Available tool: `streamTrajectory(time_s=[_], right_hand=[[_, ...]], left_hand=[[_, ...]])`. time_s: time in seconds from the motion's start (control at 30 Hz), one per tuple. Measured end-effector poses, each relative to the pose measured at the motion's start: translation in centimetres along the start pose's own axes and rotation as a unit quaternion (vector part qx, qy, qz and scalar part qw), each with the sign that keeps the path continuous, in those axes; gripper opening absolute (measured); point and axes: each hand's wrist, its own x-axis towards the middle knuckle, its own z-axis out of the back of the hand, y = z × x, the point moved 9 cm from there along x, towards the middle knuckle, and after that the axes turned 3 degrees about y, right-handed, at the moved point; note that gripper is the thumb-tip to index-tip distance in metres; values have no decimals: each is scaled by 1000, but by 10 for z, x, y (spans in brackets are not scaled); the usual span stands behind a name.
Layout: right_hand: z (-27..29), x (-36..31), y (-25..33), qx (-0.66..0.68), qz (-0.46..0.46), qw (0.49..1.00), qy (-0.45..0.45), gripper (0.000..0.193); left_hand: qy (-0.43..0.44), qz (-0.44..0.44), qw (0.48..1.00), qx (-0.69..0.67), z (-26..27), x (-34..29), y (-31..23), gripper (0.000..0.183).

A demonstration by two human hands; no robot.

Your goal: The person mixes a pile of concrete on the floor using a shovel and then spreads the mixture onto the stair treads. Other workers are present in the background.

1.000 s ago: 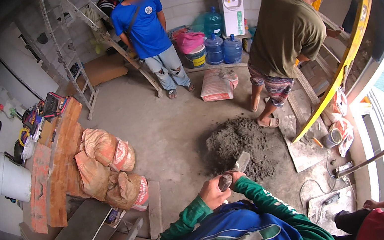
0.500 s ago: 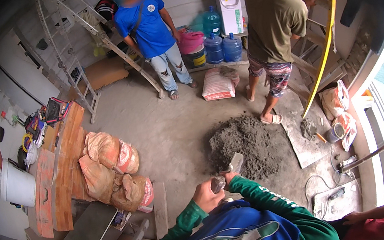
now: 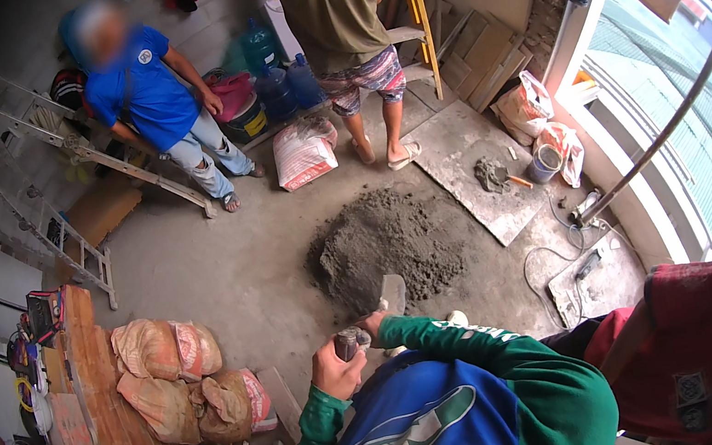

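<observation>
I hold a shovel in front of my body, with its pale flat blade at the near edge of a heap of wet grey mortar. My left hand is closed round the top end of its handle. Further down, my right hand grips the shovel; its fingers are partly hidden. The blade carries no visible load, and I cannot tell whether it touches the floor.
A person in blue stands far left by a stepladder. Another in olive faces a yellow ladder behind the heap. Someone in red is close on my right. Filled sacks lie left; a board lies right.
The whole view has swung to the right, so the heap and sacks sit further left. The person in olive has turned at the ladder, and more of the person in red shows.
</observation>
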Motion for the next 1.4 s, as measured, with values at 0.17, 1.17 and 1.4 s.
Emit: streamTrajectory(time_s=[0.17,1.17,1.4], right_hand=[[18,3,3,-37,-20,999,1,45],[1025,-482,-15,-225,-152,587,-763,81],[1163,-535,43,-114,-73,736,-663,69]], left_hand=[[1,24,1000,2,7,5,-12,14],[-193,120,819,527,-35,315,-81,36],[-195,118,827,513,-50,333,-91,38]])
